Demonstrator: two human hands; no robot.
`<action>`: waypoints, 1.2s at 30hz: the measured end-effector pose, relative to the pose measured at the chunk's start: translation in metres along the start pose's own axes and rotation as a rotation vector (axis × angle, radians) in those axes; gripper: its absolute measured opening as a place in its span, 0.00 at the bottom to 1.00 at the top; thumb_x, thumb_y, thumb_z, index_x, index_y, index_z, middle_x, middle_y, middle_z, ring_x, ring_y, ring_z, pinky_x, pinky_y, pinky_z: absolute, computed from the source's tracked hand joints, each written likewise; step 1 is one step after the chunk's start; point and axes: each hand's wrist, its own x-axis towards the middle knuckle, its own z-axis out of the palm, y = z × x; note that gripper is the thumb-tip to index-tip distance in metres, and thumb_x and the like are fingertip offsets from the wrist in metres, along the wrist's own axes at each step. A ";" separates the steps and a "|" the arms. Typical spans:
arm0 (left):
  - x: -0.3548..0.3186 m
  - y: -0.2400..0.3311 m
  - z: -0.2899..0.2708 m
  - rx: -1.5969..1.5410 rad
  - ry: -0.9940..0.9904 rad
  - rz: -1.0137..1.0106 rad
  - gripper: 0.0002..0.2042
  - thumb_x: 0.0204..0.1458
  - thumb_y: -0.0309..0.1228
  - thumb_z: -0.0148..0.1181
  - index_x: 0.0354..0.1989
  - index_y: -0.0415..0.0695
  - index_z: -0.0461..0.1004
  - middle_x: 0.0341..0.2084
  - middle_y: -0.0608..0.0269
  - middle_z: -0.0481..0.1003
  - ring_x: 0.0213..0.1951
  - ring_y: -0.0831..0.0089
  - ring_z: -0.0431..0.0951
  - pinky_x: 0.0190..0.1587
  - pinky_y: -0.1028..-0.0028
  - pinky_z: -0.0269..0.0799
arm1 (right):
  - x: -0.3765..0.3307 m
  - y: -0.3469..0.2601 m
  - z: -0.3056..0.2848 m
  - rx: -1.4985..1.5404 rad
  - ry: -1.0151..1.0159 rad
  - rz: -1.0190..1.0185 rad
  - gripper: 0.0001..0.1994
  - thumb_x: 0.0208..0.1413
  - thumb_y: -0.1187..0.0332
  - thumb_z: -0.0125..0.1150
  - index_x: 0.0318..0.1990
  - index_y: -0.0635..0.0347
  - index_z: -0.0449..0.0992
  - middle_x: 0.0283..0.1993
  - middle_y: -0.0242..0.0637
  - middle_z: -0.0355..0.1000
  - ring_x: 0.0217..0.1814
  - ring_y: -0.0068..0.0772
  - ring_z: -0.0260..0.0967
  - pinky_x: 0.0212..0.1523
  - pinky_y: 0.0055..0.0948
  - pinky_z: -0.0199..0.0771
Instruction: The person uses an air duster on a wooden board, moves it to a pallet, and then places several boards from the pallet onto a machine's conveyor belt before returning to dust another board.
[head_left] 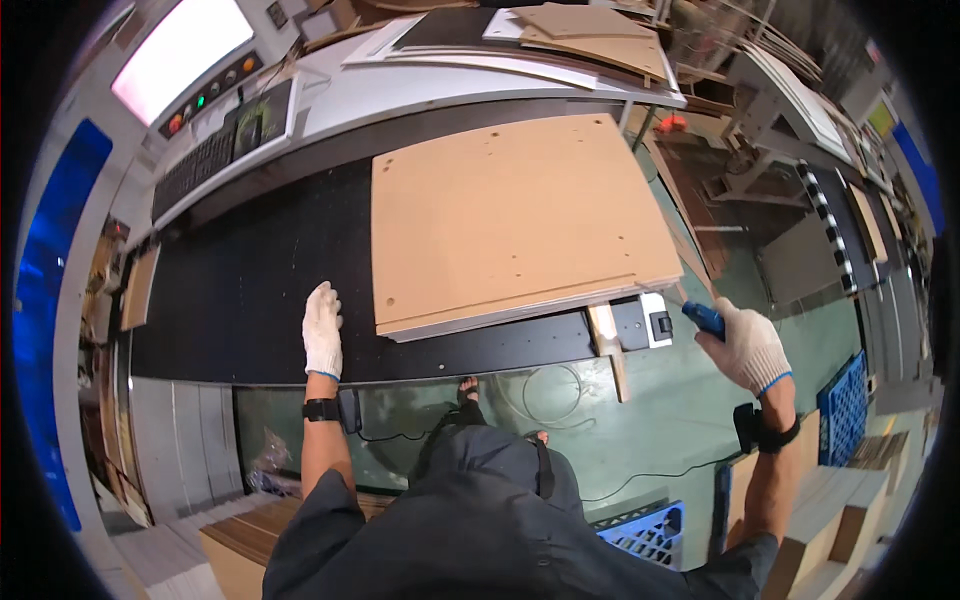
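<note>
My left hand, in a white work glove, lies on the black panel of the workbench with its fingers stretched out and nothing in them. To its right is a stack of tan boards with small drilled holes and a groove along the near edge. My right hand, gloved too, is closed around a blue-handled screwdriver. Its thin shaft points left toward the stack's near right corner; whether the tip touches is too small to tell. A wooden strip sticks out from under the boards.
A lit screen with a button panel and a keyboard are at the far left. More panels lie on the white table behind. Blue plastic pallets and stacked boards stand at the right. Cables run across the green floor.
</note>
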 end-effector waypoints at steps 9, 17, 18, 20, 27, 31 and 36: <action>-0.008 0.006 0.002 -1.008 -0.221 -0.639 0.43 0.65 0.64 0.46 0.72 0.33 0.56 0.66 0.36 0.65 0.64 0.46 0.70 0.62 0.52 0.70 | 0.047 -0.198 -0.013 -0.310 -0.103 -0.533 0.12 0.55 0.61 0.65 0.36 0.59 0.73 0.19 0.44 0.73 0.23 0.52 0.76 0.26 0.48 0.75; 0.014 -0.017 0.008 -1.086 -0.320 -0.826 0.38 0.69 0.59 0.40 0.73 0.36 0.55 0.70 0.36 0.59 0.69 0.44 0.63 0.67 0.47 0.63 | 0.117 -0.296 -0.004 -0.201 -0.032 -0.597 0.12 0.56 0.59 0.65 0.35 0.58 0.73 0.20 0.46 0.74 0.24 0.54 0.77 0.26 0.51 0.77; 0.018 -0.013 0.011 -1.056 -0.325 -0.848 0.33 0.71 0.54 0.43 0.73 0.39 0.57 0.66 0.43 0.65 0.63 0.52 0.69 0.62 0.54 0.69 | 0.139 -0.301 -0.007 -0.224 0.045 -0.569 0.12 0.56 0.58 0.64 0.34 0.58 0.74 0.20 0.47 0.74 0.24 0.54 0.77 0.26 0.51 0.77; 0.020 -0.033 0.026 -1.146 -0.483 -0.661 0.30 0.70 0.48 0.50 0.73 0.42 0.59 0.60 0.53 0.69 0.55 0.65 0.72 0.54 0.63 0.73 | 0.193 -0.310 -0.013 -0.225 0.197 -0.555 0.13 0.58 0.57 0.63 0.33 0.57 0.74 0.21 0.50 0.74 0.24 0.56 0.76 0.25 0.51 0.76; 0.054 0.034 0.091 -0.316 -0.480 -0.344 0.41 0.56 0.38 0.70 0.75 0.42 0.54 0.61 0.45 0.73 0.61 0.57 0.76 0.63 0.63 0.70 | 0.296 -0.355 -0.010 -0.264 0.127 -0.500 0.13 0.55 0.60 0.62 0.34 0.63 0.81 0.32 0.55 0.79 0.37 0.57 0.80 0.40 0.51 0.80; 0.064 0.039 0.085 -0.267 -0.538 -0.420 0.43 0.54 0.39 0.72 0.74 0.42 0.54 0.60 0.45 0.74 0.58 0.58 0.78 0.60 0.63 0.74 | 0.326 -0.343 -0.031 -0.328 0.139 -0.443 0.13 0.53 0.60 0.61 0.37 0.61 0.82 0.34 0.54 0.80 0.40 0.57 0.80 0.44 0.49 0.80; 0.067 0.036 0.093 -0.207 -0.520 -0.343 0.42 0.53 0.36 0.73 0.73 0.41 0.55 0.59 0.44 0.74 0.56 0.58 0.78 0.59 0.63 0.75 | 0.335 -0.268 -0.082 -0.509 0.152 -0.201 0.13 0.51 0.65 0.58 0.35 0.62 0.85 0.36 0.57 0.80 0.40 0.58 0.81 0.42 0.47 0.81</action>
